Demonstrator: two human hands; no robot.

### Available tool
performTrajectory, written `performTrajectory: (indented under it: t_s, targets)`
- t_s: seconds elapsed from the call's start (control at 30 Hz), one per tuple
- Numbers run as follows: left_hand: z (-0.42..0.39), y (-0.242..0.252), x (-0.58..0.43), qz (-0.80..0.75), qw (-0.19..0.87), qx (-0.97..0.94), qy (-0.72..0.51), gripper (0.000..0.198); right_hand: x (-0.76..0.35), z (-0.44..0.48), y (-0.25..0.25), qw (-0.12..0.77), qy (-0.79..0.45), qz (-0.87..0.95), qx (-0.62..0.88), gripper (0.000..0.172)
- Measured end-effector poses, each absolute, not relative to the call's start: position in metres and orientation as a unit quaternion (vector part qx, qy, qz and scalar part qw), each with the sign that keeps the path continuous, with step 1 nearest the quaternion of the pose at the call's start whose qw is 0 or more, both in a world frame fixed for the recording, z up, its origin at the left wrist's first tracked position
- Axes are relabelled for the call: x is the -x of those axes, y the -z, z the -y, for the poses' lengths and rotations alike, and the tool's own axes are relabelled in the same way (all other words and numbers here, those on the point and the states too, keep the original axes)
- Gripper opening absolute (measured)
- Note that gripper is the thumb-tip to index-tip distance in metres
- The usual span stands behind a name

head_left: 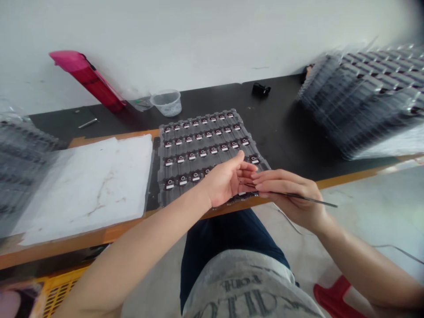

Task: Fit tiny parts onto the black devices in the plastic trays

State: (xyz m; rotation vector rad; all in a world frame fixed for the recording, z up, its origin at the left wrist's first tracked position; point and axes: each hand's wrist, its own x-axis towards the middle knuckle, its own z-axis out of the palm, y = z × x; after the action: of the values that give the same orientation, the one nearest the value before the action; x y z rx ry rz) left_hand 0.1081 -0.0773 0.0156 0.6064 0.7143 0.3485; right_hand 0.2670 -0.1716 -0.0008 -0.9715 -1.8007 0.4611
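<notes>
A dark plastic tray [162, 152] of several small components [192, 155] in rows lies on the black bench. My left hand [225, 179] hovers over the tray's near right corner, palm turned toward the right, fingers loosely curled; what its fingertips hold is hidden. My right hand [291, 196] meets it at the fingertips and pinches thin metal tweezers [311, 199], whose long end sticks out to the right. The tweezer tips reach into the left hand's fingers.
A white sheet [89, 185] lies left of the tray. Stacks of similar trays stand at the far right [364, 101] and far left [20, 168]. A clear cup [167, 102], a pink object [88, 79] and a black clip [260, 89] sit by the wall. A yellow crate [58, 287] is below.
</notes>
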Motion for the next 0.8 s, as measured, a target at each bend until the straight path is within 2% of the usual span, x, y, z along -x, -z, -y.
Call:
performTrajectory:
  t_s: [0.17,0.3,0.37,0.47,0.57,0.8]
  targets:
    - [0.078,-0.016,-0.109,-0.333,0.88,-0.298,-0.162,0.046,-0.267,0.173,0.001,0.506,-0.195,0.732,0.413,0.028]
    - [0.078,-0.013,-0.108,-0.354,0.842,-0.372,-0.167,0.043,-0.272,0.177,-0.003,0.554,-0.2,0.668,0.455,0.02]
    - [0.076,-0.009,-0.107,-0.375,0.781,-0.463,-0.187,0.038,-0.278,0.179,-0.004,0.558,-0.194,0.636,0.497,0.016]
    - [0.072,-0.003,-0.104,-0.403,0.625,-0.632,-0.219,0.03,-0.286,0.181,-0.001,0.525,-0.192,0.612,0.559,0.013]
    - [0.069,0.0,-0.105,-0.414,0.497,-0.737,-0.197,0.025,-0.289,0.182,0.006,0.5,-0.196,0.613,0.58,0.012]
    - [0.069,0.002,-0.114,-0.38,0.365,-0.834,-0.161,0.024,-0.283,0.182,0.021,0.484,-0.179,0.641,0.569,0.014]
